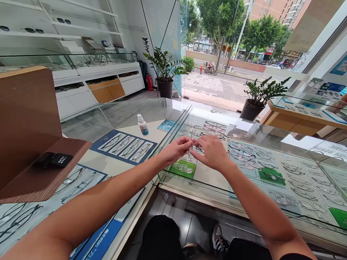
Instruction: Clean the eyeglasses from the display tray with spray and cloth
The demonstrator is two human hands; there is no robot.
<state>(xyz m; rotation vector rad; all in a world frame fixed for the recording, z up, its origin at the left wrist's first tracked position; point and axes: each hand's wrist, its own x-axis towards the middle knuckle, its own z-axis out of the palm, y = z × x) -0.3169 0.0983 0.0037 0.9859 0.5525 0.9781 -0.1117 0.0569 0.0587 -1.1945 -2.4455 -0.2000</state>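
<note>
My left hand (177,148) and my right hand (212,151) meet above the glass display counter (248,129). Their fingertips pinch a thin, pale eyeglass frame (193,146) between them; it is small and hard to make out against the glasses below. Under the glass lie rows of several eyeglass frames (247,156) with green cards (183,168). A small white bottle with a blue label (142,125) stands on the counter to the left of my hands.
A brown wooden stand (23,138) with a black calculator (55,160) sits at the left. Two potted plants (164,74) (258,97) stand near the glass storefront. White shelves with glasses line the left wall. My knees and shoes show below the counter.
</note>
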